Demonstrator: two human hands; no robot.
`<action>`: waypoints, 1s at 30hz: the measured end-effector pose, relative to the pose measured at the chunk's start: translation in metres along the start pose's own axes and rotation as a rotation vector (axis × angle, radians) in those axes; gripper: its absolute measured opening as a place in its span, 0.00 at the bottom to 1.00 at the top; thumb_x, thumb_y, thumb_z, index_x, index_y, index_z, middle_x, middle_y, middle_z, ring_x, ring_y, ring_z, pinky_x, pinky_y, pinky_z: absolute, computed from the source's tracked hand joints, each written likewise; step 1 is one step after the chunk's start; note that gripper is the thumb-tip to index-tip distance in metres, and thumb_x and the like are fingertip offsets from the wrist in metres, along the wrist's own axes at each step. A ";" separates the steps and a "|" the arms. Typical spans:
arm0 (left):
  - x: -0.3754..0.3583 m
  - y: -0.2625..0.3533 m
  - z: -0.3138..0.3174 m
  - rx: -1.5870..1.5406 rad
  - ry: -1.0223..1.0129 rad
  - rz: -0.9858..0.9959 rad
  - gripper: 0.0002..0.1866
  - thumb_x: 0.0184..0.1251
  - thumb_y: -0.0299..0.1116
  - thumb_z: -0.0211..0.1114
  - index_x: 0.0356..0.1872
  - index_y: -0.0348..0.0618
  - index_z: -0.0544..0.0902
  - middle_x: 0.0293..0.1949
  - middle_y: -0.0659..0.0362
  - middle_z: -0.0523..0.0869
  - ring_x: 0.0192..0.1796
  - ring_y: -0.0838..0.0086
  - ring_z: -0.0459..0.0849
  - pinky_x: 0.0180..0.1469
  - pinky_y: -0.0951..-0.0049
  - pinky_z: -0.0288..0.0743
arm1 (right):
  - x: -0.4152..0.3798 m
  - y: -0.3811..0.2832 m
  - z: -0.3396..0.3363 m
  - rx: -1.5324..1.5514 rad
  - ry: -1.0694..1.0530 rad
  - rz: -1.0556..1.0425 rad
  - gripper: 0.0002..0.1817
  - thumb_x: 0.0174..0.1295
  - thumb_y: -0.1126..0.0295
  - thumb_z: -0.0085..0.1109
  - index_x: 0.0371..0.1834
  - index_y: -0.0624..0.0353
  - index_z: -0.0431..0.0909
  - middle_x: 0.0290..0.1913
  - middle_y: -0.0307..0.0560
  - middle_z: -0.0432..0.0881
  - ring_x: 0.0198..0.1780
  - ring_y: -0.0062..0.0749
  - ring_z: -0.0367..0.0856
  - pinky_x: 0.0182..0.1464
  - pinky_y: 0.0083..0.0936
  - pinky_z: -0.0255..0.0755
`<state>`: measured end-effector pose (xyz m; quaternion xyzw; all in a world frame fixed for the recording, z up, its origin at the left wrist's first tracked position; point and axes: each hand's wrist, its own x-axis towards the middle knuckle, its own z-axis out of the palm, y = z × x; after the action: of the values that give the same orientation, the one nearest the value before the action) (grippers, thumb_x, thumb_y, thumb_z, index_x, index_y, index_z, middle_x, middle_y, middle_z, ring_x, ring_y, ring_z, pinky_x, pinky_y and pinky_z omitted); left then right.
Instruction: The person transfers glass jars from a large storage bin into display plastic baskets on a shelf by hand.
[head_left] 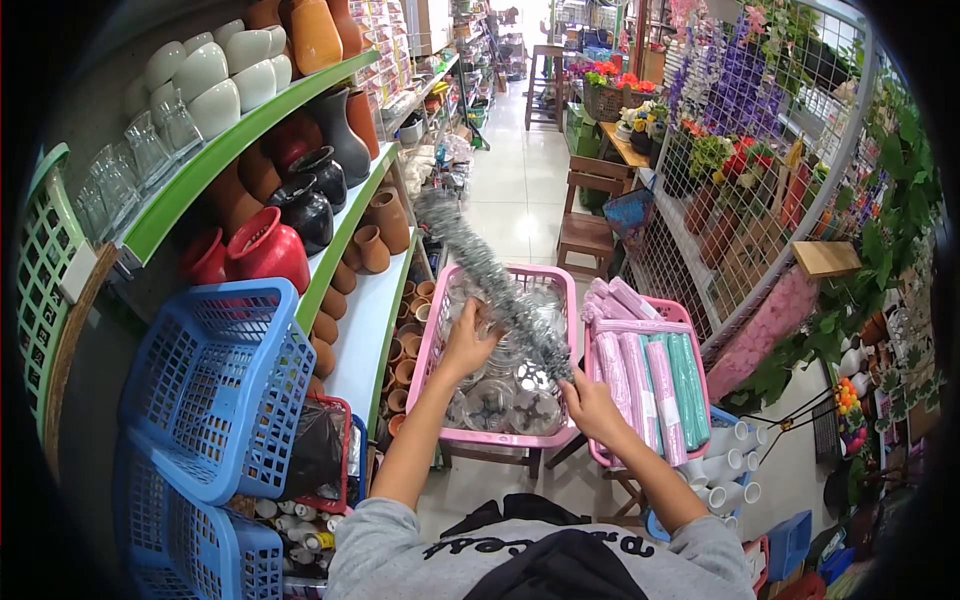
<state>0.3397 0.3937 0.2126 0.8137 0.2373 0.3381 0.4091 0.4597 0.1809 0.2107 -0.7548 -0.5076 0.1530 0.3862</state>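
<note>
A long silvery tinsel duster (pixel 495 285) slants over a pink basket (pixel 562 437) that holds clear, round glass or plastic items (pixel 490 402). My right hand (pixel 588 402) is closed round the lower right end of the duster. Over the basket's left part, my left hand (pixel 470 342) is beside the duster, its fingertips partly hidden behind or among the clear items, so what it grips cannot be made out. The duster's far end is blurred, near the shelf side.
Green-edged shelves (pixel 345 215) with vases and bowls stand at left, above blue baskets (pixel 215 390). A second pink basket (pixel 700 425) holds pink and green rolls at right. Beyond are a wooden chair (pixel 585 235), a wire rack (pixel 690 260) with flowers, and a tiled aisle (pixel 500 222).
</note>
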 end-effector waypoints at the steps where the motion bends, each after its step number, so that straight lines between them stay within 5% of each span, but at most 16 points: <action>1: 0.001 -0.003 0.000 0.001 -0.002 0.000 0.21 0.52 0.30 0.69 0.35 0.40 0.62 0.41 0.48 0.79 0.44 0.67 0.80 0.45 0.72 0.71 | 0.000 -0.001 0.000 -0.047 0.008 -0.030 0.13 0.65 0.65 0.47 0.34 0.66 0.68 0.17 0.64 0.72 0.22 0.61 0.73 0.26 0.46 0.65; 6: 0.003 -0.024 0.011 -0.056 0.115 0.168 0.20 0.51 0.29 0.69 0.37 0.38 0.64 0.29 0.56 0.71 0.34 0.71 0.72 0.43 0.75 0.68 | 0.009 -0.004 -0.006 0.126 0.101 -0.008 0.13 0.64 0.65 0.48 0.32 0.66 0.67 0.15 0.64 0.71 0.21 0.63 0.71 0.25 0.46 0.64; 9: -0.001 -0.009 0.009 -0.160 0.138 0.170 0.19 0.54 0.29 0.69 0.38 0.39 0.65 0.30 0.60 0.71 0.36 0.74 0.71 0.45 0.76 0.67 | 0.003 -0.005 -0.005 -0.051 -0.004 -0.025 0.14 0.66 0.65 0.46 0.31 0.67 0.66 0.18 0.64 0.72 0.22 0.57 0.74 0.26 0.41 0.65; 13: 0.002 -0.018 0.019 -0.460 0.199 0.141 0.16 0.58 0.30 0.66 0.39 0.40 0.67 0.33 0.63 0.73 0.39 0.77 0.72 0.46 0.78 0.66 | 0.015 0.000 -0.006 0.092 0.033 0.045 0.13 0.66 0.65 0.46 0.31 0.66 0.66 0.17 0.62 0.71 0.22 0.56 0.74 0.26 0.40 0.65; 16: 0.006 -0.028 0.021 -0.647 0.290 -0.022 0.13 0.63 0.34 0.63 0.40 0.41 0.69 0.36 0.64 0.75 0.40 0.81 0.72 0.48 0.79 0.66 | 0.008 -0.008 -0.004 0.090 0.062 -0.051 0.13 0.66 0.65 0.45 0.34 0.67 0.67 0.18 0.61 0.72 0.22 0.54 0.74 0.27 0.39 0.65; 19: 0.008 -0.037 0.021 -0.743 0.268 -0.155 0.14 0.66 0.47 0.57 0.42 0.48 0.72 0.37 0.65 0.79 0.37 0.80 0.78 0.33 0.76 0.77 | 0.013 -0.005 -0.006 0.145 -0.003 0.053 0.13 0.66 0.65 0.45 0.37 0.67 0.69 0.18 0.59 0.72 0.21 0.51 0.73 0.27 0.38 0.66; 22: 0.006 0.000 0.014 -1.189 0.311 -0.440 0.17 0.66 0.47 0.57 0.43 0.43 0.74 0.39 0.62 0.78 0.40 0.77 0.78 0.43 0.73 0.77 | 0.012 0.004 0.002 0.185 -0.025 0.024 0.14 0.66 0.63 0.45 0.33 0.66 0.68 0.18 0.58 0.71 0.21 0.49 0.73 0.27 0.38 0.65; 23: 0.007 -0.005 0.017 -1.326 0.248 -0.450 0.20 0.65 0.51 0.56 0.43 0.44 0.75 0.40 0.59 0.79 0.38 0.71 0.80 0.39 0.66 0.81 | 0.011 0.004 0.005 0.178 -0.007 0.026 0.15 0.66 0.62 0.45 0.32 0.66 0.67 0.18 0.59 0.71 0.21 0.49 0.73 0.26 0.39 0.64; 30: 0.013 -0.020 0.034 -1.774 0.273 -0.820 0.18 0.71 0.47 0.47 0.46 0.45 0.76 0.41 0.54 0.79 0.40 0.63 0.80 0.45 0.61 0.79 | 0.003 0.031 0.033 0.069 0.118 0.009 0.11 0.64 0.66 0.48 0.35 0.65 0.65 0.17 0.65 0.72 0.23 0.62 0.73 0.25 0.48 0.62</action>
<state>0.3719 0.3966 0.1855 0.0208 0.2068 0.3167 0.9255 0.4606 0.1918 0.1671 -0.7512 -0.4749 0.1273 0.4405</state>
